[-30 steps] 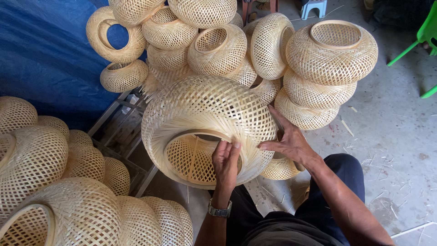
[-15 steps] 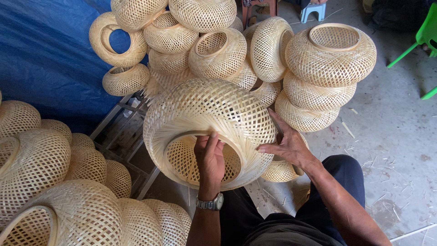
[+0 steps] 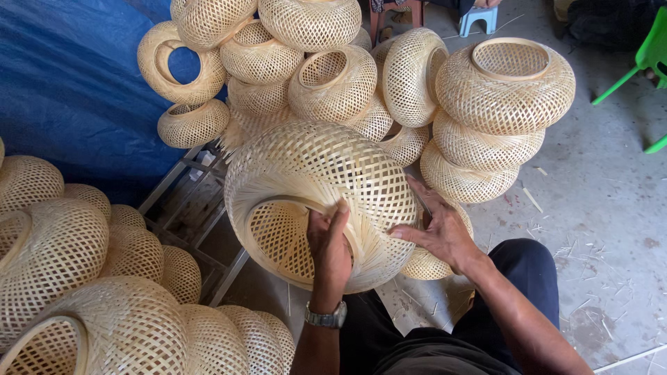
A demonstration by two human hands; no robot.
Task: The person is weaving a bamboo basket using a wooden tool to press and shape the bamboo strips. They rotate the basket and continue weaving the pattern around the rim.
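L hand (image 3: 329, 248) has shifted vs 1 s ago: fingers were hooked over the near rim of the woven bamboo lampshade (image 3: 319, 173), now reach up across the opening, fingertips on upper rim. Lampshade turned slightly, opening tilted more left.

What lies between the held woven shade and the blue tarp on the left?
In the head view, a grey metal frame stands on the floor between the woven shade and the blue tarp.

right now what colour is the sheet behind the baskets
Blue; the sheet shows clearly in the head view.
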